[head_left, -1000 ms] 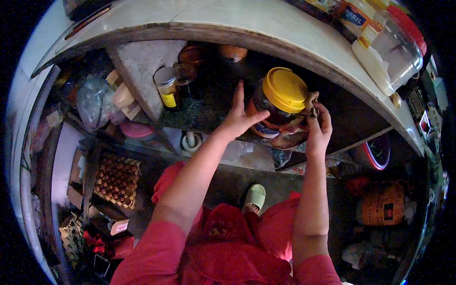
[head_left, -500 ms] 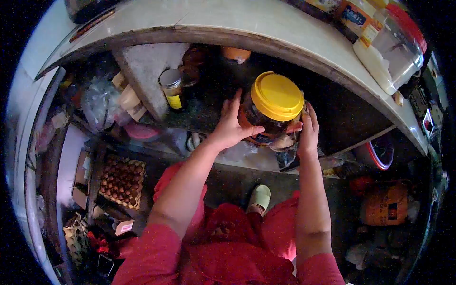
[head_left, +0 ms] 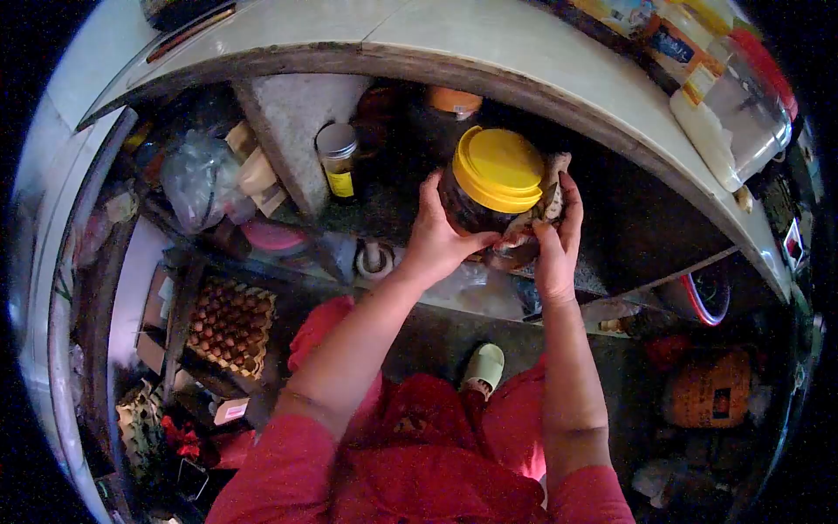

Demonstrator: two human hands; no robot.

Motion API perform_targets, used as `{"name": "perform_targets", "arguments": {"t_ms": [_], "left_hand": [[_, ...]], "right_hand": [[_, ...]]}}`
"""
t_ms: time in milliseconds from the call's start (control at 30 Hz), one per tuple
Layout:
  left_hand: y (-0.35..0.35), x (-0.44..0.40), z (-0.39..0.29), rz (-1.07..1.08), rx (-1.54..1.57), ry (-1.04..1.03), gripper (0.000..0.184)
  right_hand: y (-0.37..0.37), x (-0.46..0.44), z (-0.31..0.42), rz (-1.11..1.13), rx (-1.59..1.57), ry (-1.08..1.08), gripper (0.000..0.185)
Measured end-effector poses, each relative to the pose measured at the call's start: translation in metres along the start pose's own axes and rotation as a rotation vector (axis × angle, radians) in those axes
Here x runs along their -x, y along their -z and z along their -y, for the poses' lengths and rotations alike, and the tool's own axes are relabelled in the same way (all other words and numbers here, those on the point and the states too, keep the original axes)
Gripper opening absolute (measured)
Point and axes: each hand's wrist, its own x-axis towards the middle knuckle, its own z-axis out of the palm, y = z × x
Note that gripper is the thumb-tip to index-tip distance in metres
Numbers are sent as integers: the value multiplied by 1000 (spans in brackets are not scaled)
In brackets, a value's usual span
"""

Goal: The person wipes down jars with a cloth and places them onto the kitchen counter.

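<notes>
A large dark jar with a yellow screw lid (head_left: 499, 168) is in front of me at the shelf opening, tilted slightly. My left hand (head_left: 441, 231) grips its left side, thumb across the front and fingers round the back. On the jar's right side, my right hand (head_left: 559, 249) clasps a crumpled pale, dark-patterned cloth (head_left: 553, 196) against the wall of the jar. Part of the cloth hangs below, and the jar's base is hidden by my hands. To the left stands a small glass jar (head_left: 339, 162) with a silver lid and yellow label.
Above the shelf runs a pale countertop (head_left: 419, 35), with a red-lidded clear container (head_left: 733, 113) at its right. An orange-lidded jar (head_left: 454, 100) stands deeper in the shelf. Lower left are a tray of eggs (head_left: 229, 327) and a plastic bag (head_left: 201, 179). A basin (head_left: 703, 297) sits right.
My right hand has shifted, bringing the cloth up from beneath the jar to its right side. The jar has tilted a little leftward. The view has moved slightly.
</notes>
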Motion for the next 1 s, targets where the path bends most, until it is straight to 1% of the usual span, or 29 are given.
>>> {"name": "perform_targets", "arguments": {"t_ms": [100, 233, 367, 400, 467, 533, 567, 600, 667, 700, 733, 833, 900, 1000], "left_hand": [[3, -1, 2, 11, -2, 28, 112], [4, -1, -2, 0, -152, 16, 111], [0, -1, 3, -33, -193, -22, 116], [0, -2, 3, -37, -201, -26, 118], [1, -1, -4, -49, -256, -31, 122], [1, -1, -7, -49, -266, -26, 124], [1, -1, -7, -44, -250, -19, 125], [2, -2, -7, -39, -233, -11, 125], [1, -1, -9, -41, -274, -14, 125], [0, 0, -9, -43, -294, -14, 124], [-1, 0, -8, -41, -300, -20, 125], [0, 2, -3, -40, -336, -52, 125], [1, 1, 0, -46, -382, -94, 125], [9, -1, 1, -2, -229, 38, 122]], "right_hand": [[-6, 3, -4, -20, -68, -66, 70], [-8, 6, -5, -110, -97, -273, 67], [3, 6, -40, -72, -168, -286, 66], [3, 8, -43, -67, -119, -289, 66], [-12, 13, -5, -46, -143, -309, 60], [-9, 16, -13, -79, 36, -267, 57], [4, 16, -52, -121, 226, -214, 56], [2, 14, -54, -163, 415, -160, 57], [2, 13, -55, -251, 305, -64, 48], [-3, 11, -45, -294, 250, -16, 44], [-8, 11, -39, -343, 272, 40, 42], [2, 7, -57, -225, 376, -21, 42], [-2, 9, -57, -226, 290, -49, 43], [-6, 12, -47, -194, 239, -121, 46]]}}
